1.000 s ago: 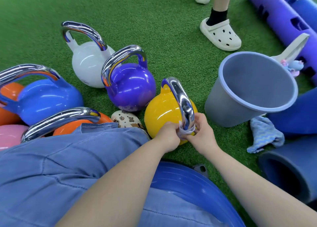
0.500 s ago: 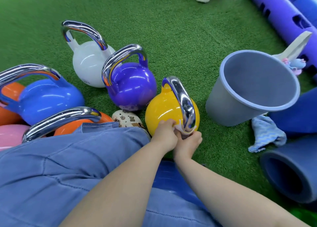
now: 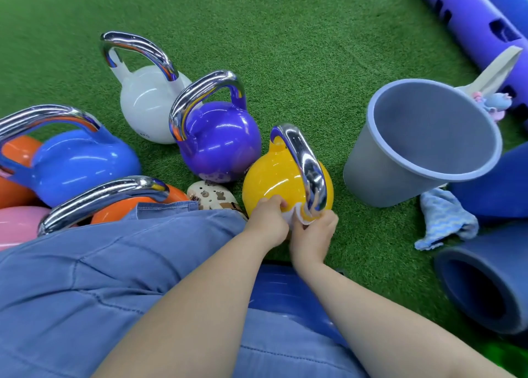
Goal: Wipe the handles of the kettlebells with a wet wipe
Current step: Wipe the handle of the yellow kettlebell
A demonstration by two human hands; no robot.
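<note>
Both hands, the left hand [image 3: 268, 220] and right hand [image 3: 314, 235], pinched the wipe [image 3: 303, 216] around the yellow kettlebell's [image 3: 274, 183] handle [image 3: 305, 166] at six o'clock; a hard tug risked rolling it toward the bucket [image 3: 380, 177] at three o'clock.

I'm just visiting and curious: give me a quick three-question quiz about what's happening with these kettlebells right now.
1. True or false: the wet wipe is wrapped round the near end of the yellow kettlebell's chrome handle.
2. Which kettlebell stands right beside the yellow one? A white; B purple; C blue.
3. Fill in: the grey bucket lies tipped on the green ____.

Key:
1. True; the left hand and right hand both hold it there.
2. B.
3. Turf.
</note>
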